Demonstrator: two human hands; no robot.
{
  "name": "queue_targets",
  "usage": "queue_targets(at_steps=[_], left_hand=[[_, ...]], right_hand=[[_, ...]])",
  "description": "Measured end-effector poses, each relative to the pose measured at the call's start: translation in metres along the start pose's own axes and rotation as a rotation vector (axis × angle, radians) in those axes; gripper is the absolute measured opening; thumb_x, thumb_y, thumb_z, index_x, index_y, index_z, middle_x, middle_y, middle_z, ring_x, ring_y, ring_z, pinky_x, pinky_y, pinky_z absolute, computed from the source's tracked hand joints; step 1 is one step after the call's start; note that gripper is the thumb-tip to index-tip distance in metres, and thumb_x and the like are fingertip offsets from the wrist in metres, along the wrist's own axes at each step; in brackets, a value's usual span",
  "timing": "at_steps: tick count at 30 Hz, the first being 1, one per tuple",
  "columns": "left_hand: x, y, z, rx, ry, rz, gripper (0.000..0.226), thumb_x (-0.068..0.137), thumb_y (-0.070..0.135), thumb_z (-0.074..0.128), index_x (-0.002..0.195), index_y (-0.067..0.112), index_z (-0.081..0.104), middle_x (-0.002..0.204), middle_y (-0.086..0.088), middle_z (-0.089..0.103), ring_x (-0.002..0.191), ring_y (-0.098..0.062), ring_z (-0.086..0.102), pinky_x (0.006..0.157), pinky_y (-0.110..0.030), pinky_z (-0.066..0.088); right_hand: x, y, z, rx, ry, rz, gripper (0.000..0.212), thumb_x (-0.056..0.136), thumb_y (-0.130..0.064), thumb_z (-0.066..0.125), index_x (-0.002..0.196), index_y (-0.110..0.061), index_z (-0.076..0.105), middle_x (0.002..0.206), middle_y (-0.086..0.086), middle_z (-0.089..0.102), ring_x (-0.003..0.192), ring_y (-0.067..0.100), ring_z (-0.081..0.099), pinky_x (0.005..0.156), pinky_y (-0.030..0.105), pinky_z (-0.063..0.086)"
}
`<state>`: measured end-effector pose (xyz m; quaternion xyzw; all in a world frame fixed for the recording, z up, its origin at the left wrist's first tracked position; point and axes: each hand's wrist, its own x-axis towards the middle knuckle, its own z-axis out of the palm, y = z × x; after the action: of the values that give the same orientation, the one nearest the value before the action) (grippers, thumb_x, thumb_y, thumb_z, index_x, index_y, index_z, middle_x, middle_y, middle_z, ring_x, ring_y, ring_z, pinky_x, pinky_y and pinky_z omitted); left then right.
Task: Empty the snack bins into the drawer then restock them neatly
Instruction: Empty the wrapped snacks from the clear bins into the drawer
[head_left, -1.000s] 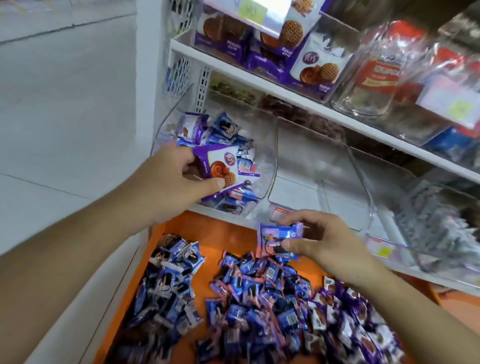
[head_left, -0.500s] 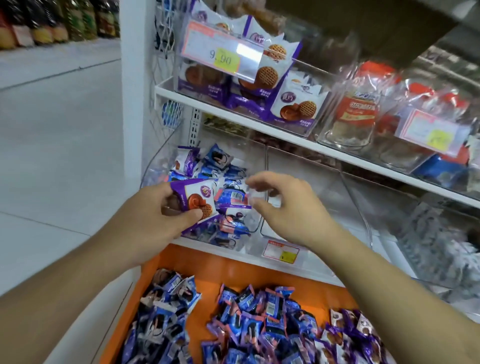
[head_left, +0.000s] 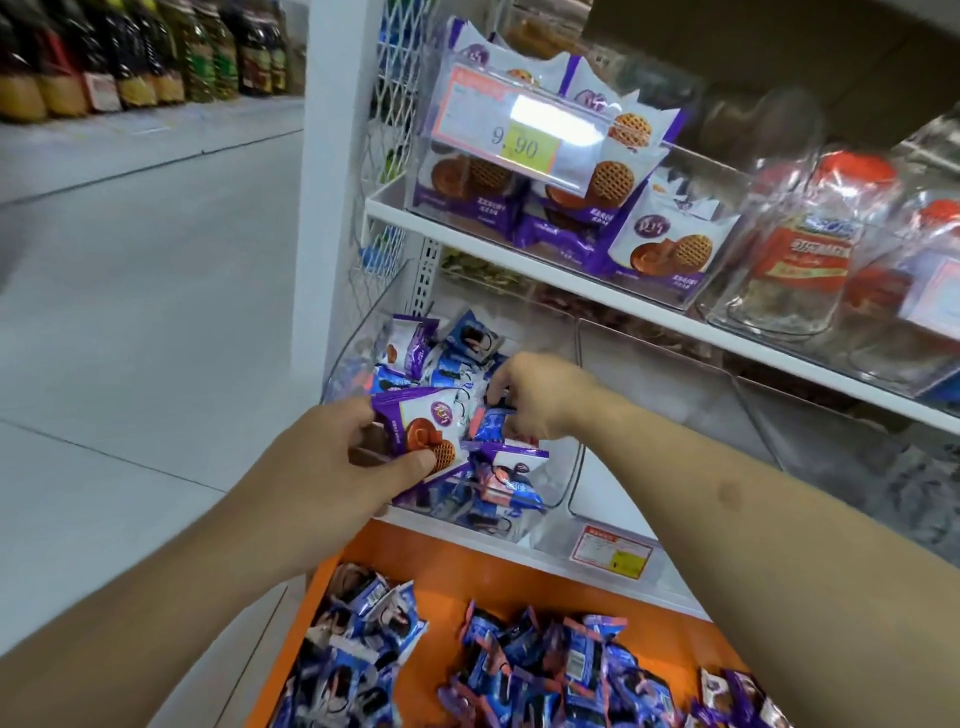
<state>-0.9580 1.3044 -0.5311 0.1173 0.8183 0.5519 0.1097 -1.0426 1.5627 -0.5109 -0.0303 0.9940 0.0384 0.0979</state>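
A clear snack bin (head_left: 558, 483) on the lower shelf holds several small blue and purple snack packets. My left hand (head_left: 332, 467) grips a purple waffle-cookie packet (head_left: 431, 431) at the bin's front. My right hand (head_left: 535, 395) reaches into the bin and pinches a blue snack packet (head_left: 488, 423) among the others. Below, the orange drawer (head_left: 447, 571) is pulled out and holds heaps of blue and purple packets (head_left: 545, 670).
An empty clear bin (head_left: 670, 415) stands to the right of the filled one, with a price tag (head_left: 615, 556) below. The upper shelf (head_left: 519, 260) carries a bin of purple cookie packs and jars with red lids. The floor aisle lies to the left.
My right hand rose from the drawer with a blue packet and moved into the bin. The left hand kept holding the purple packet. The view tilted upward.
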Motion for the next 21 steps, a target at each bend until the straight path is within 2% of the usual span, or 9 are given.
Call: queue_targets(at_steps=[2, 5, 9, 11, 14, 16, 18, 21], left_hand=[[0.000, 0.000, 0.000, 0.000, -0.003, -0.006, 0.041, 0.074, 0.059, 0.076, 0.109, 0.040, 0.067, 0.101, 0.015, 0.076, 0.089, -0.007, 0.074, 0.077, -0.038, 0.064], [-0.003, 0.000, -0.001, 0.012, -0.019, -0.010, 0.029, 0.079, 0.051, 0.080, 0.103, 0.043, 0.064, 0.103, 0.014, 0.075, 0.092, -0.009, 0.073, 0.080, -0.040, 0.064], [-0.009, 0.008, 0.000, 0.047, -0.026, 0.004, 0.024, 0.082, 0.048, 0.079, 0.098, 0.042, 0.063, 0.097, 0.015, 0.074, 0.084, -0.008, 0.074, 0.079, -0.036, 0.063], [-0.014, 0.012, 0.002, 0.041, -0.041, -0.002, 0.025, 0.083, 0.046, 0.079, 0.102, 0.039, 0.065, 0.095, 0.015, 0.075, 0.080, -0.005, 0.074, 0.074, -0.033, 0.064], [-0.023, 0.020, 0.008, 0.042, -0.100, -0.006, 0.033, 0.084, 0.044, 0.079, 0.113, 0.034, 0.067, 0.100, 0.010, 0.076, 0.081, -0.006, 0.075, 0.073, -0.035, 0.065], [-0.030, 0.026, 0.017, 0.050, -0.145, 0.000, 0.029, 0.084, 0.040, 0.081, 0.110, 0.031, 0.069, 0.101, 0.009, 0.077, 0.079, -0.010, 0.076, 0.075, -0.038, 0.065], [-0.037, 0.031, 0.033, 0.064, -0.197, 0.004, 0.025, 0.083, 0.038, 0.082, 0.103, 0.029, 0.071, 0.098, 0.007, 0.077, 0.071, -0.016, 0.077, 0.079, -0.047, 0.063], [-0.048, 0.040, 0.068, 0.102, -0.261, 0.012, 0.032, 0.081, 0.043, 0.084, 0.106, 0.028, 0.072, 0.096, 0.007, 0.078, 0.073, -0.016, 0.077, 0.080, -0.049, 0.063]], right_hand=[[-0.006, 0.001, -0.003, 0.082, 0.068, 0.005, 0.041, 0.078, -0.025, 0.087, 0.116, -0.032, 0.073, 0.111, -0.005, 0.071, 0.099, 0.018, 0.067, 0.076, 0.028, 0.050], [-0.031, 0.004, -0.019, 0.380, 0.210, 0.030, 0.038, 0.080, -0.025, 0.090, 0.114, -0.031, 0.073, 0.105, -0.010, 0.072, 0.093, 0.012, 0.069, 0.082, 0.029, 0.056], [-0.108, 0.005, -0.035, 0.682, 0.379, -0.043, 0.039, 0.076, -0.025, 0.093, 0.109, -0.033, 0.073, 0.095, -0.007, 0.073, 0.086, 0.015, 0.069, 0.080, 0.032, 0.058], [-0.159, 0.006, -0.029, 0.673, 0.363, -0.069, 0.039, 0.078, -0.023, 0.091, 0.111, -0.032, 0.073, 0.098, -0.009, 0.072, 0.091, 0.013, 0.068, 0.083, 0.029, 0.056], [-0.218, 0.019, 0.005, 0.572, 0.266, -0.031, 0.040, 0.081, -0.026, 0.088, 0.115, -0.035, 0.069, 0.103, -0.016, 0.071, 0.098, 0.007, 0.067, 0.085, 0.023, 0.053], [-0.242, 0.031, 0.033, 0.443, 0.174, 0.022, 0.051, 0.083, -0.034, 0.085, 0.128, -0.040, 0.064, 0.116, -0.022, 0.068, 0.107, 0.000, 0.062, 0.093, 0.024, 0.051], [-0.260, 0.043, 0.052, 0.389, 0.102, 0.072, 0.063, 0.086, -0.039, 0.082, 0.143, -0.044, 0.055, 0.132, -0.025, 0.061, 0.118, -0.006, 0.055, 0.105, 0.027, 0.048], [-0.277, 0.048, 0.054, 0.612, 0.085, 0.087, 0.062, 0.088, -0.037, 0.083, 0.143, -0.043, 0.055, 0.135, -0.022, 0.063, 0.124, -0.005, 0.057, 0.109, 0.031, 0.049]])
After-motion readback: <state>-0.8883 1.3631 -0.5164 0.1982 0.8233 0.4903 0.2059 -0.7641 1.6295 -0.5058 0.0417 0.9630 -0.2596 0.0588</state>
